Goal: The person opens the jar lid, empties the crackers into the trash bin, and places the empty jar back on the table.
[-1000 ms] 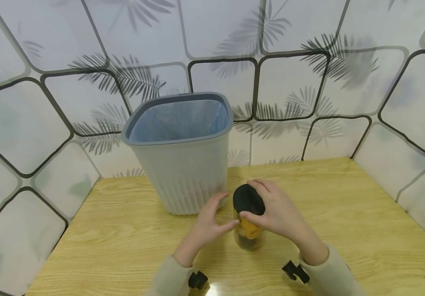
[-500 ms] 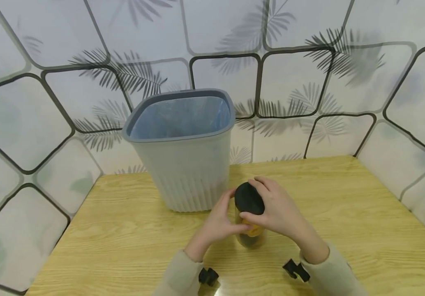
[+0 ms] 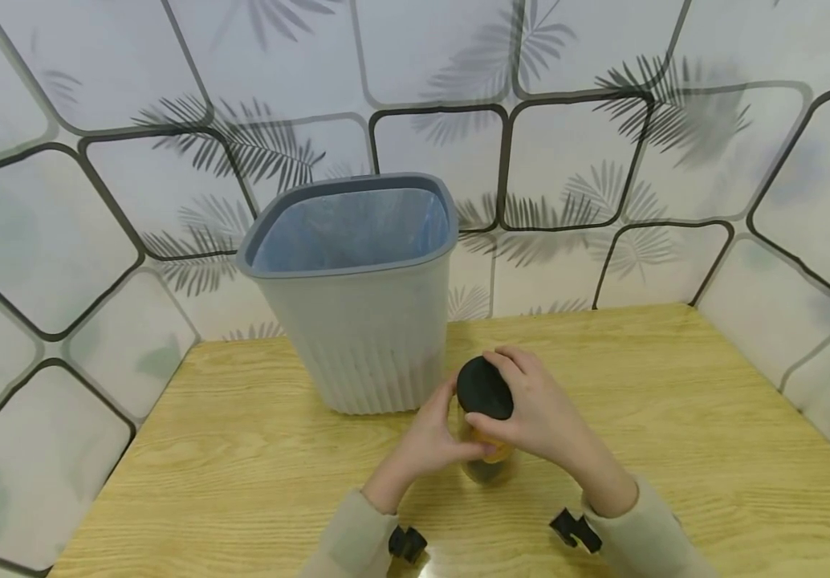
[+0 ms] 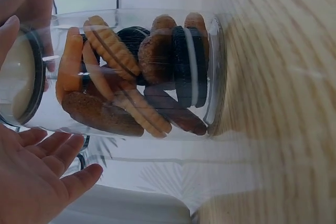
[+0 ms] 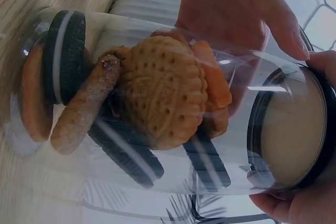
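A clear jar (image 3: 486, 474) with a black lid (image 3: 484, 389) stands upright on the wooden table, right of the bin. Cookies fill much of it: in the right wrist view, a round scalloped biscuit (image 5: 160, 90) and dark sandwich cookies (image 5: 67, 56); in the left wrist view, ridged cream-filled biscuits (image 4: 113, 48). My left hand (image 3: 429, 437) holds the jar from the left, its thumb across the front just under the lid. With thumb and fingers on opposite sides of the rim, my right hand (image 3: 543, 411) grips the lid. The lid still sits on the jar's top.
A pale ribbed wastebasket (image 3: 364, 337) with a grey rim and a bluish liner stands behind and left of the jar. The wood-grain table (image 3: 227, 466) ends against a wall (image 3: 567, 177) patterned with outlines and leaves, at the back and both sides.
My left hand has moved right and closed round the jar, where it was beside it with spread fingers. My right hand has stayed on the lid. The whole view has shifted slightly.
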Available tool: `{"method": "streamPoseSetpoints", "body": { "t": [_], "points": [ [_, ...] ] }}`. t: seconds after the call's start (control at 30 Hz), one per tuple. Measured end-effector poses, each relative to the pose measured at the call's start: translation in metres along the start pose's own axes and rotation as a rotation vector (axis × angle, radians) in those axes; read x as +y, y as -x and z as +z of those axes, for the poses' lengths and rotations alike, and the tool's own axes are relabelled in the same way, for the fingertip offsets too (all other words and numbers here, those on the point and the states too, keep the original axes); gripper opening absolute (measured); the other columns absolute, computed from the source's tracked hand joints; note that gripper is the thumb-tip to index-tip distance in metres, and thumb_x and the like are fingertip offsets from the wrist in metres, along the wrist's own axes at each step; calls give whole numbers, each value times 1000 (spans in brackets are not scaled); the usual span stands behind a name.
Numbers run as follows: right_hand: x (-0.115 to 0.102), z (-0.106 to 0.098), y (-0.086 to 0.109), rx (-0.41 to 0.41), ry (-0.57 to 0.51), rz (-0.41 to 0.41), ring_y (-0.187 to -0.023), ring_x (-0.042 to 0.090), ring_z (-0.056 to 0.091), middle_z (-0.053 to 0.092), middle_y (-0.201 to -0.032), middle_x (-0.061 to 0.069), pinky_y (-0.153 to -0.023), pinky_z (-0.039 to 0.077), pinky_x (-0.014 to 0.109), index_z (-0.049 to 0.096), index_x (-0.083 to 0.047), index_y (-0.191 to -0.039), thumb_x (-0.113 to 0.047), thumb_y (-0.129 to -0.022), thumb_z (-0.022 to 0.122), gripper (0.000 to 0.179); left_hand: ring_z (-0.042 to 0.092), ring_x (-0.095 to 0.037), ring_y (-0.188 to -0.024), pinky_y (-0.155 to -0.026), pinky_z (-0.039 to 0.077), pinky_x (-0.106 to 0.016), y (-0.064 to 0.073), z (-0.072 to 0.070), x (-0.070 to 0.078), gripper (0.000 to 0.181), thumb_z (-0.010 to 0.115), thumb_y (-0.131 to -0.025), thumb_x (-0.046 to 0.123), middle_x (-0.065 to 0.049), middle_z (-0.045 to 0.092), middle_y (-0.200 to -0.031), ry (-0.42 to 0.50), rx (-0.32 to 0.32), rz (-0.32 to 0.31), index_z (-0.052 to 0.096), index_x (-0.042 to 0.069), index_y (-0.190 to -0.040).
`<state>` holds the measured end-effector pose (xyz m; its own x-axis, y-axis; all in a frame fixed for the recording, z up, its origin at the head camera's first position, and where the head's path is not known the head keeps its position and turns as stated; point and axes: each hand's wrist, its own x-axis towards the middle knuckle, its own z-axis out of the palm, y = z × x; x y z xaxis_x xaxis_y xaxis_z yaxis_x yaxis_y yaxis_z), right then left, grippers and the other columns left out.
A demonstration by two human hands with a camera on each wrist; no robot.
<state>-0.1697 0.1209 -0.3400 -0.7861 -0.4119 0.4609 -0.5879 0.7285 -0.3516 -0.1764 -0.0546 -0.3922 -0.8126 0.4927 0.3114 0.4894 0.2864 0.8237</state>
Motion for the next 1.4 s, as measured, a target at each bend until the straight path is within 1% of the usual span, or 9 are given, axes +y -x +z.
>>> {"method": "streamPoseSetpoints", "body": {
  "t": [0.3, 0.57, 0.7, 0.83, 0.93, 1.07, 1.17, 1.27, 1.4],
  "points": [
    [-3, 7, -1, 41, -42, -21, -110, 36, 42, 43, -123, 22, -78, 45, 47, 48, 1, -123, -42, -68, 73, 74, 36, -15, -118, -95, 29, -47, 0, -1, -3, 88, 77, -67, 29, 4, 37, -132, 55, 20, -35, 25, 23, -138],
    [-4, 12, 0, 56, -50, -54, -111, 35, 42, 43, -124, 23, -80, 44, 46, 46, 3, -124, -42, -68, 73, 77, 36, -15, -119, -97, 28, -42, 3, -10, 22, 86, 78, -67, 10, -1, 38, -133, 116, -12, 4, 28, 13, -137],
    [-5, 12, 1, 53, -49, -55, -111, 34, 42, 43, -124, 22, -81, 44, 46, 45, 4, -125, -42, -68, 73, 79, 38, -14, -118, -97, 29, -39, 3, -11, 26, 87, 77, -67, 8, -1, 38, -133, 131, -27, -8, 26, 12, -138],
    [-7, 13, 0, 46, -38, -57, -113, 35, 41, 42, -126, 23, -83, 42, 46, 43, 5, -126, -45, -68, 71, 81, 42, -13, -114, -95, 33, -36, 3, -11, 23, 87, 77, -67, 7, -1, 41, -131, 138, -30, -8, 27, 13, -137],
    [-10, 12, 1, 34, -30, -43, -113, 36, 40, 40, -126, 25, -84, 42, 47, 42, 5, -127, -48, -68, 70, 84, 44, -15, -112, -91, 36, -35, 2, -10, 18, 86, 77, -67, 7, -3, 42, -129, 144, -32, 29, 28, 14, -137],
    [-14, 10, 2, 12, -24, -19, -114, 37, 40, 40, -127, 25, -83, 42, 48, 41, 5, -128, -52, -69, 68, 86, 46, -15, -109, -88, 40, -34, -1, -6, 2, 86, 77, -67, 10, -3, 43, -128, 123, -31, 71, 28, 18, -136],
    [-16, 9, 3, -1, -17, -8, -114, 35, 40, 41, -127, 24, -83, 42, 47, 41, 5, -128, -53, -69, 67, 87, 47, -13, -107, -87, 40, -32, -2, -4, -9, 86, 77, -67, 13, 1, 42, -128, 104, -37, 67, 27, 23, -136],
    [-16, 9, 4, -3, -6, -19, -113, 33, 41, 43, -125, 22, -82, 43, 46, 43, 5, -127, -53, -69, 67, 85, 47, -13, -106, -86, 41, -32, -2, -6, -8, 84, 76, -68, 12, 1, 43, -127, 117, -57, 62, 28, 23, -136],
    [-18, 9, 4, -3, -1, -57, -112, 32, 41, 43, -124, 21, -82, 43, 45, 43, 5, -126, -52, -70, 67, 83, 49, -14, -103, -84, 42, -31, 1, -13, 7, 79, 75, -68, 6, -4, 46, -124, 153, -85, 65, 32, 14, -134]
  ]
}}
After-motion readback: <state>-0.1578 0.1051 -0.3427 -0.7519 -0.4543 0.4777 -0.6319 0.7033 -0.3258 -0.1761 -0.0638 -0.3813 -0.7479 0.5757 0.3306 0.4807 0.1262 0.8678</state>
